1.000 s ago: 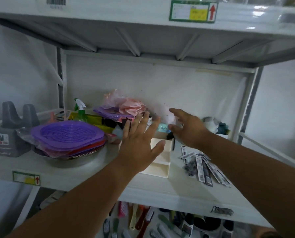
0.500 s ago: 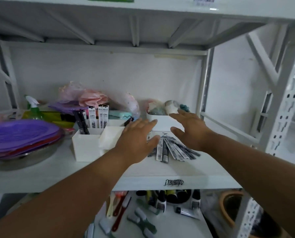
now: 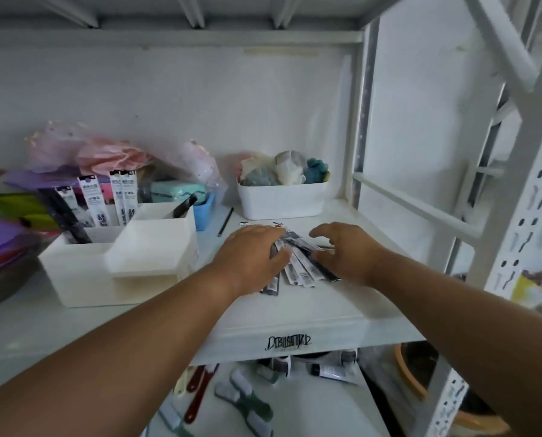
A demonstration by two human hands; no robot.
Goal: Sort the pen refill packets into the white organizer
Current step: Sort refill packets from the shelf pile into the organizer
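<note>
- Both hands are down on the packets (image 3: 298,266), a loose fan of pen refill packs lying flat on the shelf (image 3: 320,307).
- Left hand (image 3: 250,253) lies over the left part of the fan, fingers curled down onto the top ends and thumb tucked against the side of one dark packet. Looks to me like it's gathering or pinching them, but I can't see under the palm.
- Right hand (image 3: 346,250) is just right of the fan, fingers loosely curved and hovering over the far ends of the packets. I can't tell if it's actually touching them, and it isn't clamped round anything I can see.
- Between the two hands a few white and dark packets stick out toward me, lower ends fanned apart.
- Left of the left hand, near but not touching: the organizer (image 3: 121,263), white with several compartments. Its back-left slot already has a few packets standing upright (image 3: 118,200), and a dark one (image 3: 184,205) leans in the back-right slot.
- Beyond the hands, toward the wall, a white bin (image 3: 282,200) full of soft rolled stuff.
- Thin dark stick, maybe a bare refill (image 3: 225,222), lies on the shelf between organizer and bin.
- Further left behind the organizer there's a pink plastic bag (image 3: 105,152), and purple plates (image 3: 1,241) at the far left edge.
</note>
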